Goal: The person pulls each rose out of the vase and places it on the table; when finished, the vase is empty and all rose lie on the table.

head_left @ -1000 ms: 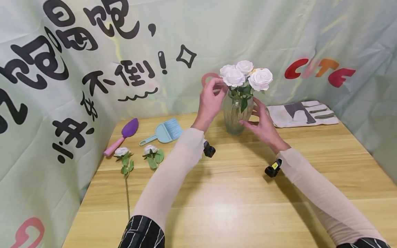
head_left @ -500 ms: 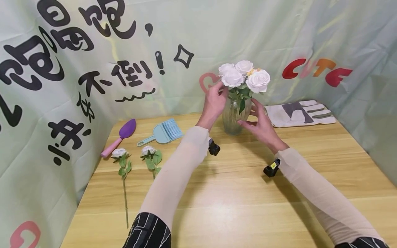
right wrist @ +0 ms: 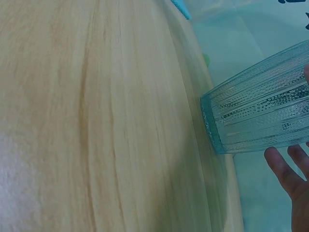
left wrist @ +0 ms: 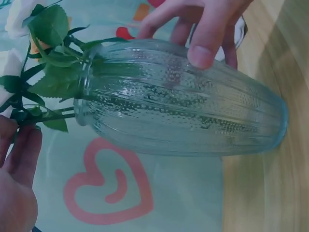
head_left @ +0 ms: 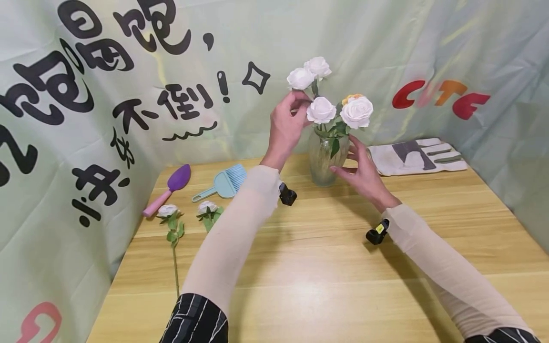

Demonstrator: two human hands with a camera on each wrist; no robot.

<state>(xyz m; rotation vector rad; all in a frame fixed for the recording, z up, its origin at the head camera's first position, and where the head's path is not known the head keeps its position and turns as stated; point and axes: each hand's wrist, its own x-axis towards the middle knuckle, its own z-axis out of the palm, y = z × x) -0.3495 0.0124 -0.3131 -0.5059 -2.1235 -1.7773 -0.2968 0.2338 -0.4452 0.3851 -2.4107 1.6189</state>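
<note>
At the back of the table stands a ribbed clear glass vase (head_left: 321, 159), upright. My right hand (head_left: 363, 177) holds its right side, thumb in front and fingers behind. My left hand (head_left: 286, 126) pinches a green rose stem just above the vase's mouth, seen in the left wrist view beside the glass rim (left wrist: 83, 99). Two white roses (head_left: 301, 78) rise above that hand, higher than the others. Lower at the rim are two more white roses (head_left: 357, 112), a yellow-orange flower (head_left: 352, 97) partly behind them, and green leaves (left wrist: 50, 24).
Two single white roses (head_left: 168, 210) lie on the table at left, one partly covered by my left sleeve. Behind them are a purple trowel (head_left: 179, 177) with a pink handle and a light blue dustpan-like scoop (head_left: 225, 185). Folded work gloves (head_left: 416, 158) lie back right, before a printed curtain (head_left: 351, 43).
Two white roses have come up out of the bunch, up and left, with my left hand rising. My right hand and the vase stay in place.
</note>
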